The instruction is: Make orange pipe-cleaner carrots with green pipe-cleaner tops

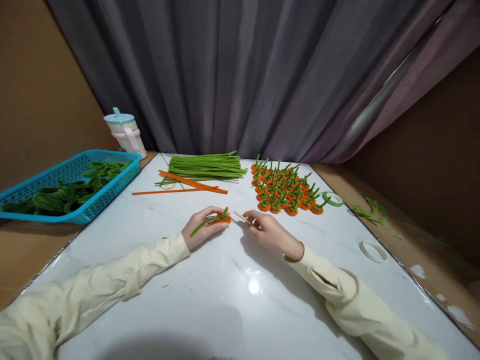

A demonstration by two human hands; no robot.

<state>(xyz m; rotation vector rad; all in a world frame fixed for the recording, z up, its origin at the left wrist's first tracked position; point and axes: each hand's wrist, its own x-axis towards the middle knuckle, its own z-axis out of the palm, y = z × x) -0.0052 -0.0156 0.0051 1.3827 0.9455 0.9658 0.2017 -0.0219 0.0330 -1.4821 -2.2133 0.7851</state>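
Note:
My left hand (203, 228) is closed on a small orange piece (224, 218) with green stems, one long stem hanging toward the lower left. Facing it, my right hand (270, 233) pinches a thin pale stick (242, 217), whose tip points at the orange piece without touching it. Behind my right hand, rows of finished-looking orange pieces with upright green stems (285, 187) stand on the white table (210, 300). A bundle of green fuzzy stems (206, 166) lies behind my left hand, with several orange stems (193, 183) in front of it.
At the left is a blue basket (84, 212) holding green leaf-like pieces (56, 197). A lidded cup (129, 134) stands behind it. A green tape roll (332, 199) and a white tape roll (373, 251) lie at the right, near green scraps (367, 212). A grey curtain (225, 75) hangs behind.

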